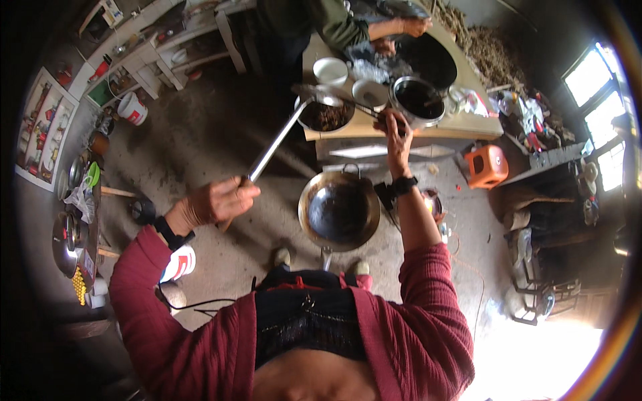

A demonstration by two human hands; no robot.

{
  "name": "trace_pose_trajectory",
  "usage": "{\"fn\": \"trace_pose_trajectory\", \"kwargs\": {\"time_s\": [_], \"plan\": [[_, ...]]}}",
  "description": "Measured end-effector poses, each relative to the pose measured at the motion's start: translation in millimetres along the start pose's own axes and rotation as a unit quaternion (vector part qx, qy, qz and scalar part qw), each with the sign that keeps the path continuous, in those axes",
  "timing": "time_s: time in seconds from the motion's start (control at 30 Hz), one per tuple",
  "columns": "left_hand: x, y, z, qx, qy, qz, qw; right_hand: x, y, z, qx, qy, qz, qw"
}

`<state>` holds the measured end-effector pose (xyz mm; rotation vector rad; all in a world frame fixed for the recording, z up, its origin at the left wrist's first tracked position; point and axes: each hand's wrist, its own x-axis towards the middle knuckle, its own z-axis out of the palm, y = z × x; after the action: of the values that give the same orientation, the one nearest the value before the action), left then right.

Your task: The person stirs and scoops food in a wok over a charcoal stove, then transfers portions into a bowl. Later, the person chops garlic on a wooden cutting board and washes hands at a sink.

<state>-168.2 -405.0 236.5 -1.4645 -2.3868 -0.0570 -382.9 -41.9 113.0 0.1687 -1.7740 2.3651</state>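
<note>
My left hand (220, 203) grips the wooden-ended handle of a long metal ladle (276, 143). The ladle's head reaches over a bowl of brown, chunky food (327, 118) at the stove's near edge. My right hand (395, 133) holds the dark handle of a second utensil (362, 106), whose head meets or overlaps the ladle's; its exact kind cannot be told. Just beyond my right hand stands a metal pot (417, 103) with dark contents. Below and between my arms is a wok (338, 213) with a metal handle toward me.
Bowls (330, 71) stand on the stove counter (471, 125) beside a large built-in wok (431, 60). Across it, another person's hands (385, 47) are over that wok. An orange stool (487, 167) stands right; a white bucket (133, 109) stands left. A cable (479, 280) lies on the floor.
</note>
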Motion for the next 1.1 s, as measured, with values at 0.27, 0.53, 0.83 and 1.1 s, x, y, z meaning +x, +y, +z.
{"fn": "trace_pose_trajectory", "kwargs": {"time_s": [0.27,0.53,0.83,1.1], "plan": [[-16.9,-8.8,21.6,-0.013,0.002,0.02,1.0,-11.5,-31.0,29.5,-0.012,-0.122,-0.072,0.99],[-28.5,-5.1,14.1,0.009,0.016,0.043,0.999,5.4,-30.0,36.8,-0.102,-0.105,-0.089,0.985],[-31.2,-3.7,6.2,0.032,0.027,0.06,0.997,18.6,-43.1,51.3,-0.15,-0.191,-0.081,0.967],[-36.2,6.5,5.9,0.012,0.022,0.056,0.998,5.1,-54.6,48.9,-0.111,-0.25,-0.18,0.945]]}}
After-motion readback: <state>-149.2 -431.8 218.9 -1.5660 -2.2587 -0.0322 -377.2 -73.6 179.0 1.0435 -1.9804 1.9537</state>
